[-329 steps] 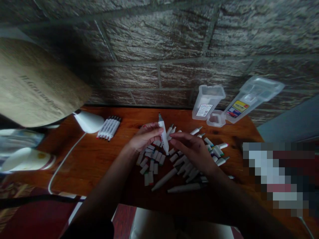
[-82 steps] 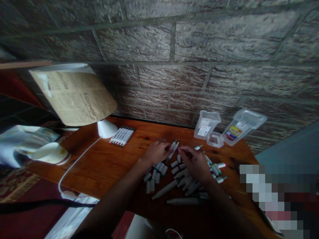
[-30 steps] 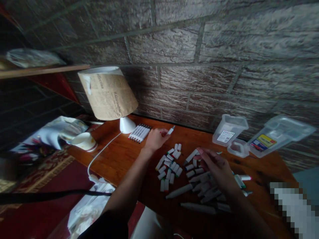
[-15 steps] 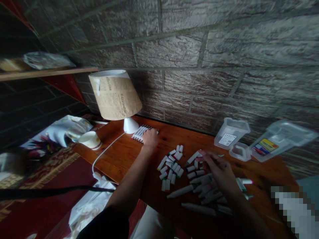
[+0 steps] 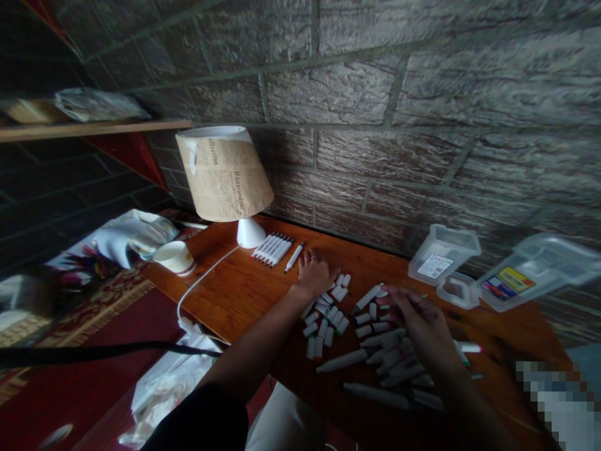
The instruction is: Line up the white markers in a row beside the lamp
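Observation:
My left hand point(image 5: 313, 272) is over the table, fingers apart and holding nothing that I can see. It is between a single white marker point(image 5: 294, 257) and a cluster of loose marker caps point(image 5: 323, 311), whose far edge it partly covers. Left of that single marker, a neat row of capped markers point(image 5: 273, 248) lies side by side by the lamp. With thumb and fingers, my right hand point(image 5: 420, 316) pinches the far end of a white marker point(image 5: 366, 299). Below this hand lies a pile of uncapped markers point(image 5: 392, 357), partly hidden by the wrist.
A lamp point(image 5: 225, 175) with a newsprint shade stands at the back left, its white cord point(image 5: 201, 279) crossing the wooden table point(image 5: 220, 282). A paper cup point(image 5: 173, 258) is near the left edge. Two clear plastic containers point(image 5: 444, 254) point(image 5: 530, 275) and a lid point(image 5: 457, 290) sit at the back right.
My left hand has let go of a marker beside the row and moved right and nearer, to the caps. My right hand has stayed nearly in place with its marker.

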The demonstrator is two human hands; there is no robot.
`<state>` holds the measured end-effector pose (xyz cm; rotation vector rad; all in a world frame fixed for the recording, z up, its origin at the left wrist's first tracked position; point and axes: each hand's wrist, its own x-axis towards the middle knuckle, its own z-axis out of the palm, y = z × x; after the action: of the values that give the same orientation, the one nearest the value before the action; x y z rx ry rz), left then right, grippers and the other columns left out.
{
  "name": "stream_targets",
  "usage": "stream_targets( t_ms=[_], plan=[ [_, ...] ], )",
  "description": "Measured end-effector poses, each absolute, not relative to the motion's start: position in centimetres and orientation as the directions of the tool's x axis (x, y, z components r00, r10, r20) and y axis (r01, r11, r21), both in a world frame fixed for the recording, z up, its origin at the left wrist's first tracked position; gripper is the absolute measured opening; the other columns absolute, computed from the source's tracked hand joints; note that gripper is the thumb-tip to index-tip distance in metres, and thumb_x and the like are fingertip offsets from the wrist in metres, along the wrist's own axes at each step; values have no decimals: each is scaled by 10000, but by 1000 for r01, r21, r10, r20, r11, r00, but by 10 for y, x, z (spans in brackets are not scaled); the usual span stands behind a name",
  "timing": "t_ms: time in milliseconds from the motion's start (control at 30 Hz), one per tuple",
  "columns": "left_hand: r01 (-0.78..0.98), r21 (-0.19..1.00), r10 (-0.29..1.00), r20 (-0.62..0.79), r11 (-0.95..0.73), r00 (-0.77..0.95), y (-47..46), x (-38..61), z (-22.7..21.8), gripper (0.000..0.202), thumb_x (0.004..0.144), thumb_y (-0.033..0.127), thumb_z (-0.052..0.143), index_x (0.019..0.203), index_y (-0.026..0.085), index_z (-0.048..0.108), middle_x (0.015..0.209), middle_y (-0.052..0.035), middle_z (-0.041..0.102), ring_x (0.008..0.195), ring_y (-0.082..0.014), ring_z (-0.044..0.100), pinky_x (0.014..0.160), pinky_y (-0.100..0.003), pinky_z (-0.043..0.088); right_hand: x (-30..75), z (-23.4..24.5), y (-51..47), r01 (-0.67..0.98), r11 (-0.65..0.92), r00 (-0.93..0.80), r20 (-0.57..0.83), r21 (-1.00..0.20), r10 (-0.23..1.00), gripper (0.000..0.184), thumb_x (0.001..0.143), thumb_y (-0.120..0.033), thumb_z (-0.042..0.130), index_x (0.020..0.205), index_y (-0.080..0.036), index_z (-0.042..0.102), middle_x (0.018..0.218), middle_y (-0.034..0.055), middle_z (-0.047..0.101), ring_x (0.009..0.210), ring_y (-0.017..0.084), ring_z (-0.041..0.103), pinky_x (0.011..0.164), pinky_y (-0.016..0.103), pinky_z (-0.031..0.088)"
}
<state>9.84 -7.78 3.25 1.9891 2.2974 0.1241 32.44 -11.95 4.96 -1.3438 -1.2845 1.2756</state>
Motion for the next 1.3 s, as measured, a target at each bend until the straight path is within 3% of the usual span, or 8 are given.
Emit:
stream_targets(
  t_ms=[233,500,733,1133,1300],
  plan=[
    [970,142,981,-13,196,-196,-76,86,38,679,967,597,376,1255,43,645,1408,-270,535,1371,-374,437,1132,-543,332,324,52,-120,93,-122,-47,-127,-988,991,561,705,-663,729,1009,-194,777,872,79,754,659,166,584,568,273,457],
    [965,114,972,-39,236,-233,-77,82,46,646,952,589,412,1253,71,654,1402,-247,549,1389,-372,413,1123,-505,349,323,51,-120,38,-141,-31,-142,-989,989,551,671,-656,759,980,-201,778,865,71,756,664,164,591,601,280,485],
    [965,88,968,-58,247,-243,-77,83,43,720,955,611,377,1342,42,587,1481,-267,476,1467,-395,295,1166,-535,271,325,51,-120,42,-143,-36,-145,-989,989,543,674,-647,767,990,-206,779,875,69,757,695,172,607,620,281,496],
    [954,102,957,-89,283,-275,-76,82,46,773,938,615,398,1406,8,504,1487,-303,445,1466,-420,287,1165,-544,261,323,56,-121,82,-124,-32,-127,-989,991,519,696,-653,731,965,-211,775,861,70,761,686,176,614,606,279,483],
    [956,97,959,-86,278,-270,-76,82,42,740,930,620,409,1403,61,521,1474,-274,472,1452,-441,293,1145,-593,258,323,59,-123,93,-121,-19,-123,-988,992,559,671,-677,738,958,-198,776,859,79,761,673,179,610,596,288,479]
  ],
)
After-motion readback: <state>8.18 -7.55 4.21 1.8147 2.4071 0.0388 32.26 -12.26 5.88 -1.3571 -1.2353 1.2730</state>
